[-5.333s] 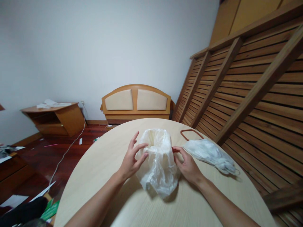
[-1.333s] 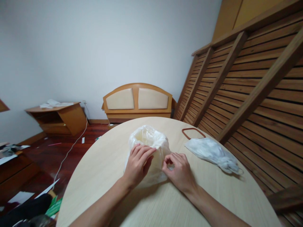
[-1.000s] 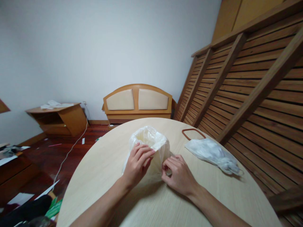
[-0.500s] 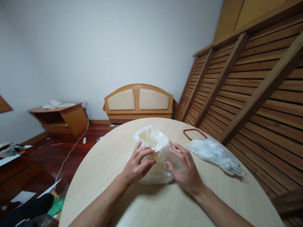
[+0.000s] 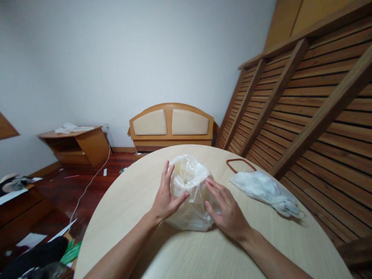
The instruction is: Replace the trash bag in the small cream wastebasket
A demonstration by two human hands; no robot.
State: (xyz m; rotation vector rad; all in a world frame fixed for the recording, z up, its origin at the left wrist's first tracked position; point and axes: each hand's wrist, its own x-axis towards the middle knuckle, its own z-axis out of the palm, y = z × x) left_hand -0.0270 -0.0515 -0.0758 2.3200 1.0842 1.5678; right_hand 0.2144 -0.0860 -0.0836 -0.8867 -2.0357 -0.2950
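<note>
Left hand and right hand, both spread, flank the translucent white plastic bag standing on the counter between them, the step in hand being judged as shaping its rim, and the next move calling for light, even contact.

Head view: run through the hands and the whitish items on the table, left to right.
Left hand → open white plastic bag → right hand → whitish bundle.
</note>
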